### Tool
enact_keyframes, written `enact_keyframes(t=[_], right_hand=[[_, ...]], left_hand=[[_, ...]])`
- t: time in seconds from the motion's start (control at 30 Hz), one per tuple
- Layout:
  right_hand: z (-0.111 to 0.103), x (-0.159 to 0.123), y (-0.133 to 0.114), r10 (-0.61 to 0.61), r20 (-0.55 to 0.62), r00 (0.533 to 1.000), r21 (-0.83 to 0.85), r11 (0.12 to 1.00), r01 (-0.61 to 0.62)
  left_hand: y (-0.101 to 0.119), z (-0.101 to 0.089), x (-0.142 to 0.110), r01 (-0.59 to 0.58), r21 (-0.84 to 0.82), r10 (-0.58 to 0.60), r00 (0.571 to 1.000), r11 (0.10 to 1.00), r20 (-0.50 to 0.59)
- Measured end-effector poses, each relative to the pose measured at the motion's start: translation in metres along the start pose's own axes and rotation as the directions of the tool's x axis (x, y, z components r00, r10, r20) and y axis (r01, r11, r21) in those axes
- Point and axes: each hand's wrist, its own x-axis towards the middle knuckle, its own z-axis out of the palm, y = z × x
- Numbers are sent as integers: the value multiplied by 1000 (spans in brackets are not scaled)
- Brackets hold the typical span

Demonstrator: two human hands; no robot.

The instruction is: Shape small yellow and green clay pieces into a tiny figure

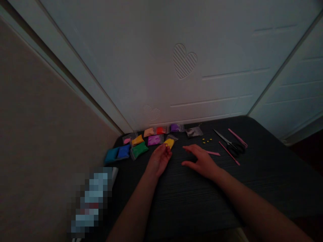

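My left hand (159, 158) is closed, its fingertips pinched on a small yellow clay piece (166, 145). Just behind those fingers lies a zip bag of yellow clay (170, 141), partly covered by them. My right hand (202, 162) hovers over the dark table with thumb and fingers apart, holding nothing. Several small yellow bits (207, 140) lie on the tabletop beyond it. A flat pink tool (214, 153) shows beside the right hand, one end hidden behind it.
Bags of coloured clay, among them green (139, 150), blue (123, 152) and purple (176, 127), lie at the back left. Black-handled scissors (233, 148) lie at right between a thin pink tool (229, 153) and a pink strip (237, 137). A white panel (222, 50) rises behind the table (186, 205).
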Motion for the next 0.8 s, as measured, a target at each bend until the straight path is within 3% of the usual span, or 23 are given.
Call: enact_keyframes(t=[0.47, 0.8], right_hand=[[1, 0, -1, 23, 28, 999, -1, 1000, -23], [0, 0, -3, 31, 35, 999, 11, 999, -31]], left_hand=[[1, 2, 0, -35, 28, 35, 999, 999, 4], [-1, 0, 1, -68, 245, 72, 997, 967, -7]])
